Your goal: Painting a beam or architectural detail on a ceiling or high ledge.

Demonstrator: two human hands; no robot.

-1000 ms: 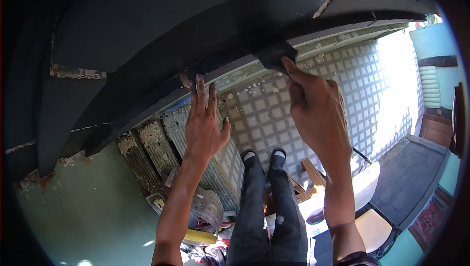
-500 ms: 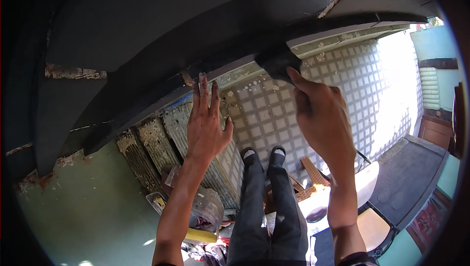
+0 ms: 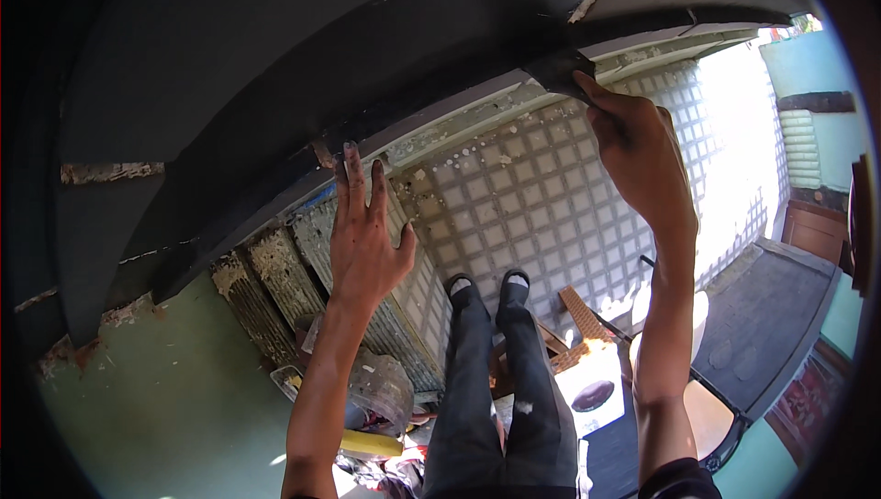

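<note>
- The flat black scraper (image 3: pixel 558 70) is gripped in the right hand (image 3: pixel 641 141), with one finger laid along it, probably so that pressure can be guided.
- Its far side appears to be set against the lower edge of the black board (image 3: pixel 404 72); how firmly cannot be told.
- The left hand (image 3: pixel 361 246) is held with fingers spread, tips at that same edge, perhaps for steadying.
- The scraper is placed just beyond the right knuckles, well apart from the left hand.

Free gap between left fingers (image 3: pixel 354 173) and right fingers (image 3: pixel 601 90) — barrier beyond: black panel (image 3: pixel 367 67)
</note>
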